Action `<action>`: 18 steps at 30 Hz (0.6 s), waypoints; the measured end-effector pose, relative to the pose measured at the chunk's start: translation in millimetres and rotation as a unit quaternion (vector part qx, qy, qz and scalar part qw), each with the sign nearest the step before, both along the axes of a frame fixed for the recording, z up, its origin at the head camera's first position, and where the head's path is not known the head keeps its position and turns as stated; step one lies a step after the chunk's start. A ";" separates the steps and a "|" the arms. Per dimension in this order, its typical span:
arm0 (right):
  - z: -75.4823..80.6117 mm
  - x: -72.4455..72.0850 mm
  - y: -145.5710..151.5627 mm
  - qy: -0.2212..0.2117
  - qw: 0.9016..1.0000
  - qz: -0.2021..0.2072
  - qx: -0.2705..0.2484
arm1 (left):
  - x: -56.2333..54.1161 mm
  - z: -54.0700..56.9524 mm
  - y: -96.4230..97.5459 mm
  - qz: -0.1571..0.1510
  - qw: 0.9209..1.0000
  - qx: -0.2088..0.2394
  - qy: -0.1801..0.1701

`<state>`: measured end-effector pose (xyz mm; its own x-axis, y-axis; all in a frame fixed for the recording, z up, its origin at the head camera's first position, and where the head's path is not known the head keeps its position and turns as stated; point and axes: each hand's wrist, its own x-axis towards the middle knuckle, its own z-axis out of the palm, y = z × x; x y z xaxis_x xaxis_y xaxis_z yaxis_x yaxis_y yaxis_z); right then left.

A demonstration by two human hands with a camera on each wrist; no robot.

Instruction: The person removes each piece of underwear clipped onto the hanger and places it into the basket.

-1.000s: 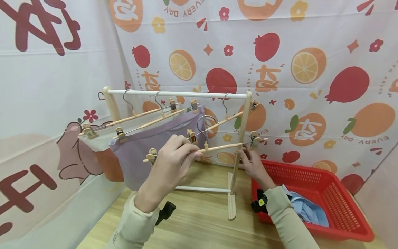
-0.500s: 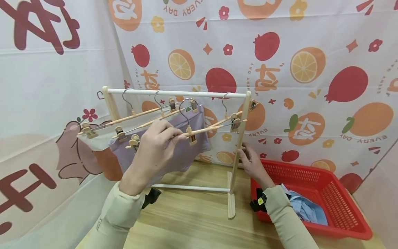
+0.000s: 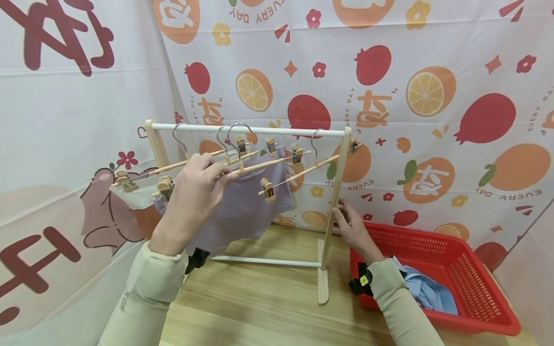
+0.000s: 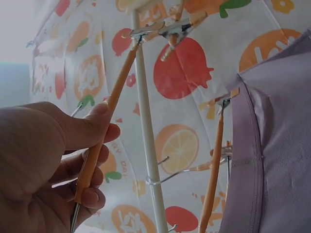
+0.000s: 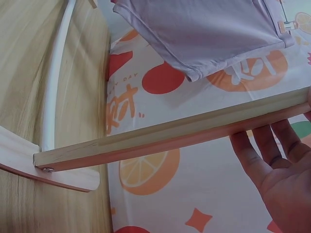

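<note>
My left hand (image 3: 190,192) pinches a wooden clip hanger (image 3: 264,166) by its bar, in front of the rack. No garment is in its clips. In the head view the hanger's hook overlaps the rack's white top rail (image 3: 285,130). The left wrist view shows thumb and fingers around the hanger bar (image 4: 121,80). My right hand (image 3: 352,228) holds the rack's right wooden post (image 3: 335,202) low down, fingers along one side of it. A lavender garment (image 3: 246,206) with a waistband hangs clipped to another hanger, just behind the left hand.
At the left end hangs a white and rust-brown garment (image 3: 144,197). A bare clip hanger (image 3: 318,167) hangs near the right post. On the wooden table, a red basket (image 3: 484,283) at right holds light blue cloth (image 3: 428,288). Printed curtains stand behind and left.
My left hand has carried the bare hanger left and up, from beside the right post to in front of the lavender garment. The right hand has stayed at the post.
</note>
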<state>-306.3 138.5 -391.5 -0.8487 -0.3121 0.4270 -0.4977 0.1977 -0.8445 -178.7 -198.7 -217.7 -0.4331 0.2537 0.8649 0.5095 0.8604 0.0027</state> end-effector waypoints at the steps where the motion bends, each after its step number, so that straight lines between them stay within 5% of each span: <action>1: -0.1 0.3 -0.2 0.001 1.000 0.001 0.000 | -0.9 0.2 -0.9 0.007 1.000 -0.002 -0.003; 18: -0.1 1.1 0.1 -0.002 1.000 -0.003 0.002 | -29.3 -3.3 8.1 0.026 0.999 -0.020 -0.033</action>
